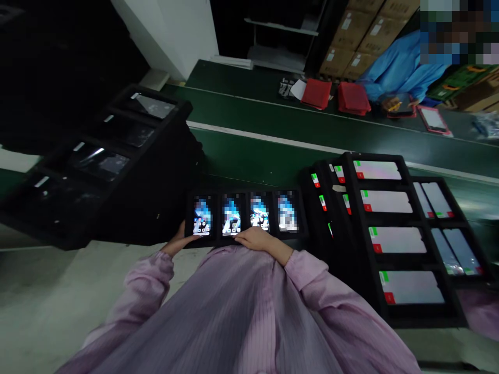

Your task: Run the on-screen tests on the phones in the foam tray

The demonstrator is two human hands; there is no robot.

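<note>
A black foam tray (217,197) sits at the table's near edge, holding several smartphones in a row with lit screens. My left hand (177,242) grips the tray's near left corner, thumb along the front rim and fingers at the side. Over the front rim reaches my right hand (255,239), fingers stretched leftward and holding nothing. Its fingertips are at the lower edge of the second smartphone (231,215), and the hand covers the bottom of the third smartphone (259,210). The leftmost smartphone (202,215) and the rightmost smartphone (287,210) lie in their own slots.
At left stands a tall stack of black trays (156,156) with dark-screened phones on top. Stacked trays (351,249) on the right hold phones with white screens and red-green labels. Across the green table (249,114) are red pouches (316,93) and a person in blue (405,62).
</note>
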